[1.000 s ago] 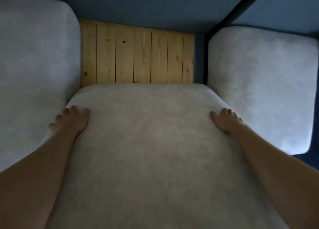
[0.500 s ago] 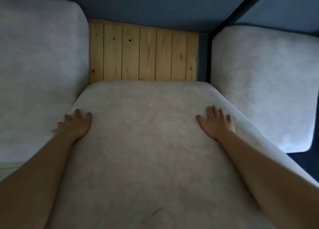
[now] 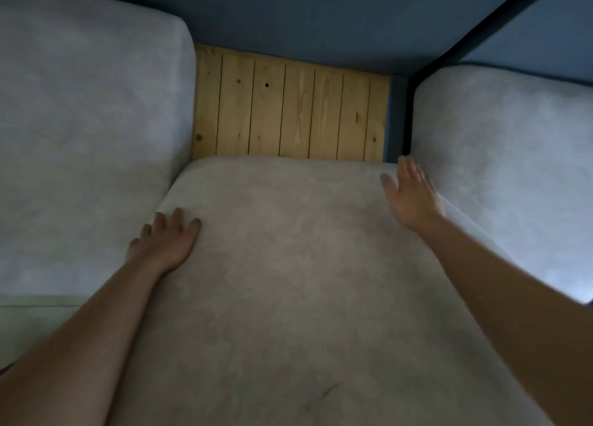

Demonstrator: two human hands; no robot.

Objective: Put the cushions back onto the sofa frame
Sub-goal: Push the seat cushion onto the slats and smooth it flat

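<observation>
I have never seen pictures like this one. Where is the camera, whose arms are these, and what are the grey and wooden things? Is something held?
No machine here: a person wears a wide-angle camera on the head, so you look forward and down along their bare arms. The left hand lies flat on the middle cushion, near its left edge. The right hand, fingers straight, is blurred near its far right corner; whether it touches, I cannot tell. Neither hand grips anything. A left cushion and a right cushion flank it. Beyond, the slatted wooden sofa frame is uncovered.
</observation>
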